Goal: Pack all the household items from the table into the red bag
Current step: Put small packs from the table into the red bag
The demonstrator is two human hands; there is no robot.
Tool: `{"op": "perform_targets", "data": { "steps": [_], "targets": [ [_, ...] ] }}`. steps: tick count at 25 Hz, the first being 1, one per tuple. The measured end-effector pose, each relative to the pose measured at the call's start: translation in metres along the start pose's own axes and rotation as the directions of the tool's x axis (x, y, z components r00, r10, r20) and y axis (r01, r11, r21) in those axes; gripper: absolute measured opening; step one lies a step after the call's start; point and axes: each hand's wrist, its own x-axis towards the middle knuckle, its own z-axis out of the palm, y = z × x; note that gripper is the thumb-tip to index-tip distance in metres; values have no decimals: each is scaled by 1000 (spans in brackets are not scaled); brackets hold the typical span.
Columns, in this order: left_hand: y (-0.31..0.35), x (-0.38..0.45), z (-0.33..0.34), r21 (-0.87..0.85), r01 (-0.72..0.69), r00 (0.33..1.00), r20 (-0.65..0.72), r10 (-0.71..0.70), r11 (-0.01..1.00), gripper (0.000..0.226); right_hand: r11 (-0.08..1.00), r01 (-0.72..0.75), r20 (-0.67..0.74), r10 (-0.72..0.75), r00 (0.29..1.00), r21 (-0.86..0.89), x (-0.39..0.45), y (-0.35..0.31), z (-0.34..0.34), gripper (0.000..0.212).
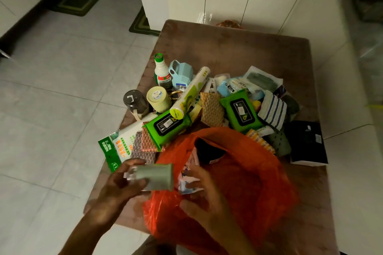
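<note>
the left hand (122, 182) is clamped around a small grey-green cup-shaped container (156, 176), held on its side just left of the mouth of the crinkly red plastic bag (238, 182), which looks like the pause before dropping it in. the right hand (204, 198) pinches the near rim of the bag, fingers closed on the thin plastic, probably to keep the mouth spread so things can fall in freely. inside the bag, just beyond the right hand, a dark rounded item (209, 151) and a pale printed packet (189, 178) already lie.

most of the work seems left to do. beyond both hands a heap covers the brown table (248, 47): two green flat wet-wipe packs with black lids (169, 127), the second (240, 112) further right; a long white-and-green roll (191, 93) propped across the first; a white bottle with a green cap (161, 71) standing at the far left of the heap; a pale blue plastic mug (180, 73) beside it; a dark jar with a lid (134, 101); a cream round tin (158, 98); a white cloth with blue stripes (272, 111); and a black box (306, 143) far right of the bag. just beyond the left hand lies a green-and-white plastic packet (117, 147) with orange chinese characters, too small to read; the wipe lids carry white stickers, also illegible.
</note>
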Motion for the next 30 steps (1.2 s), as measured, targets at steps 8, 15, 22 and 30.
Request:
{"op": "perform_targets", "data": {
  "steps": [8,15,22,30],
  "targets": [
    [-11,28,126,509,24,943,274,-189,860,53,914,-280,-129,328,936,293,2,74,-74,42],
    [-17,34,101,382,-33,990,-116,84,924,21,783,-544,-372,622,689,301,20,121,-81,19],
    [-28,102,1,537,215,810,-565,159,815,24,850,-489,-459,361,812,-195,35,115,-55,50],
    [-49,155,-3,288,379,807,-567,-162,880,30,901,-422,-177,433,884,100,44,110,-62,60]
  ]
}}
